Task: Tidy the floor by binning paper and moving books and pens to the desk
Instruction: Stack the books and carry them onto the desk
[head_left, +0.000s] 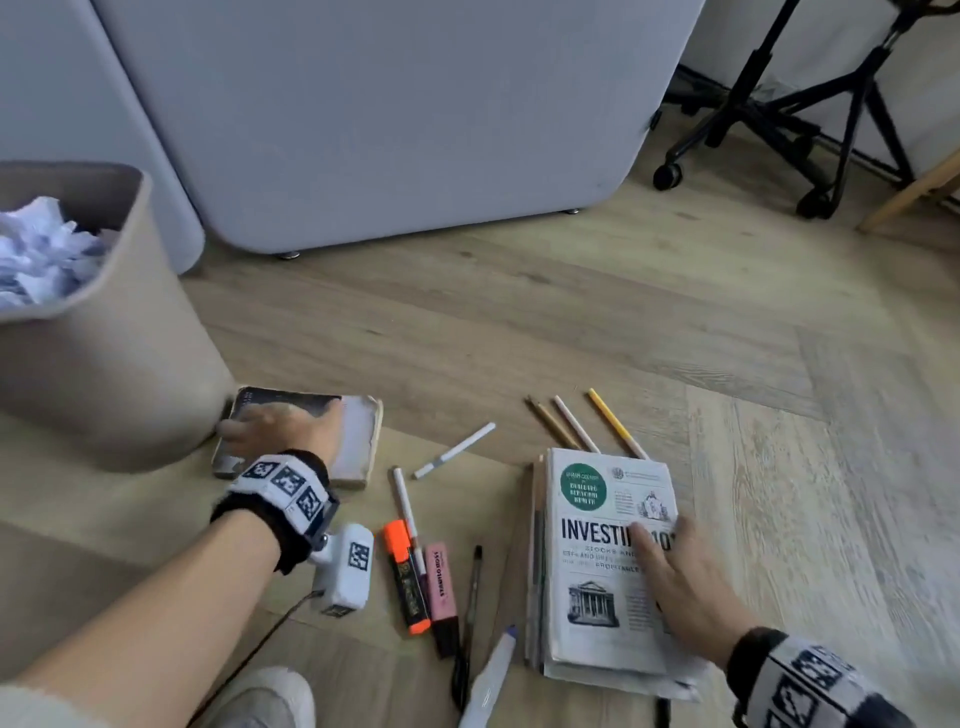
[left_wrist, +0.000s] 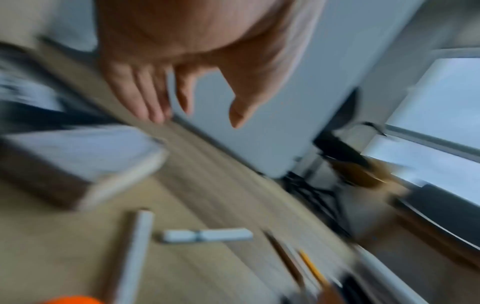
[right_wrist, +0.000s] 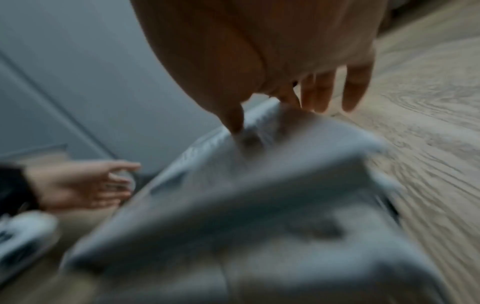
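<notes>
White "Investing 101" book (head_left: 602, 566) flat on the wood floor (head_left: 675, 322), topping a small stack of thinner books or papers (head_left: 535, 571) whose edges show along its left side. Right hand (head_left: 680, 577) spread over the cover, fingers straight; right wrist view shows the thumb tip (right_wrist: 235, 123) touching the top cover, nothing gripped. Heavy blur there.

Second book (head_left: 353, 441), dark cover with a pale right part, flat on the floor, its left end touching the base of the beige bin (head_left: 114, 374). Left hand (head_left: 283, 428) over it with fingers extended, thumb apart; left wrist view shows the hand (left_wrist: 166, 82) open above the floor, holding nothing. Contact with the cover: cannot tell, too blurred.

Crumpled paper (head_left: 41, 249) inside the bin.

Between the two books, on the floor: white pen (head_left: 454, 451) lying diagonally, another white pen (head_left: 408, 514) just beside an orange highlighter (head_left: 408, 577), pink highlighter (head_left: 441, 592) touching that one, black pen (head_left: 467, 623) right of it, white marker with a blue tip (head_left: 491, 675) at the bottom edge. Three pencils (head_left: 587, 423) fanned out beyond the white book's far edge, near ends hidden under it.

Grey cabinet (head_left: 389, 114) on small feet behind the floor area; black wheeled stand (head_left: 779, 104) at upper right.
</notes>
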